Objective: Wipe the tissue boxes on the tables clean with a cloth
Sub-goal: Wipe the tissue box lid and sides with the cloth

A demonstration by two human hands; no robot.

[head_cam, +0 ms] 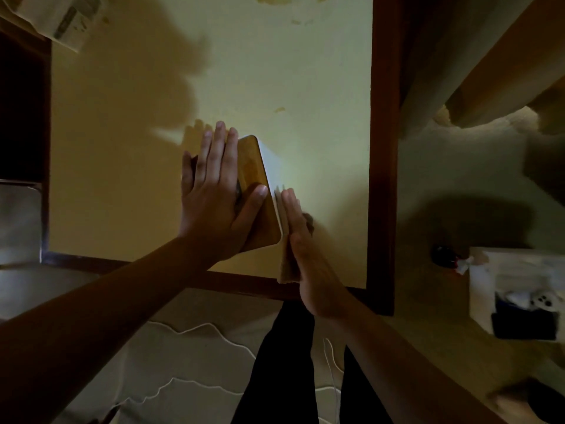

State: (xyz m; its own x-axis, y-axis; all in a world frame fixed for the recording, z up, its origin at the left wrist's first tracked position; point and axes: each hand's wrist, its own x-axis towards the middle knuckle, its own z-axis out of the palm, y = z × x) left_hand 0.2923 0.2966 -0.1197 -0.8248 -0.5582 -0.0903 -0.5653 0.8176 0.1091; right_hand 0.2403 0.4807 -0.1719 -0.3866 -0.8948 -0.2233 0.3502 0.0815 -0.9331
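A tissue box (255, 166) with a wooden lid and white sides stands on the pale table (290, 87) near its front edge. My left hand (214, 191) lies flat on the lid with straight fingers, thumb across the top. My right hand (302, 240) presses a tan cloth (286, 264) flat against the box's right white side, fingers straight. The cloth hangs down past the table's edge under my palm.
The table has a dark wooden frame (382, 148). A folded newspaper (67, 16) lies at the back left. Small stains mark the tabletop. On the floor to the right stands an open white box (519, 289) with small items. My dark trouser legs are below.
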